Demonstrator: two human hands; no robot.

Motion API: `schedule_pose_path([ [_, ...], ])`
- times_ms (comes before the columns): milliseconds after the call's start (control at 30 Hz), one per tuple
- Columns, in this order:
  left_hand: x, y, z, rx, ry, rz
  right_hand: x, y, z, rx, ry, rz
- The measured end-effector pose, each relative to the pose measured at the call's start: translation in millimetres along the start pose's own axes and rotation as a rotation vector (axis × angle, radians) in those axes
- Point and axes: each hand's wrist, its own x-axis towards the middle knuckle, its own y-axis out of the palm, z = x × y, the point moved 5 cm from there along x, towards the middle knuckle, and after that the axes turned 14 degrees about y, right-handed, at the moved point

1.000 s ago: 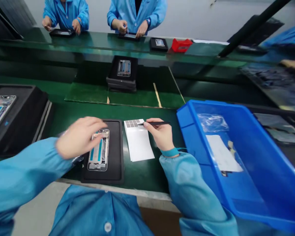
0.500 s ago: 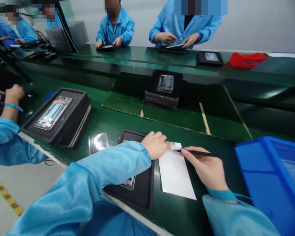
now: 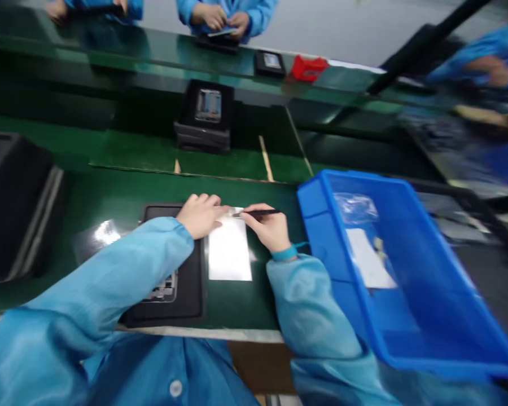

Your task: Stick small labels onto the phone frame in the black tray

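My left hand (image 3: 201, 215) rests with fingers curled on the top edge of a white sheet (image 3: 229, 254) lying on the green bench. My right hand (image 3: 268, 228) is closed on black tweezers (image 3: 257, 213), whose tip points left at the sheet's top edge, close to my left fingers. Under my left forearm lies a black tray (image 3: 186, 293) holding a phone frame (image 3: 163, 290), mostly hidden by my sleeve.
A blue plastic bin (image 3: 389, 270) with a plastic bag and white paper stands at the right. A stack of black trays (image 3: 205, 115) with a phone frame sits farther back. Another black tray (image 3: 12, 203) is at the left. Co-workers' hands (image 3: 218, 17) work across the bench.
The view has swung back to the right. My left hand stays on the sheet's top edge and my right hand keeps the tweezers there.
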Motion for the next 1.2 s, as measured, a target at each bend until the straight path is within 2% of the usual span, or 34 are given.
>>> schedule_pose_path([
  [133, 3.4, 6.6, 3.5, 0.031, 0.016, 0.051, -1.1, 0.1, -1.6, -0.015, 0.005, 0.023],
  [333, 4.7, 4.8, 0.5, 0.072, 0.004, 0.105, -2.8, 1.6, -3.6, -0.021, -0.016, 0.028],
  [1200, 3.9, 5.2, -0.3, 0.073, 0.014, 0.079, -1.4, 3.1, -8.9, 0.011, 0.015, 0.02],
])
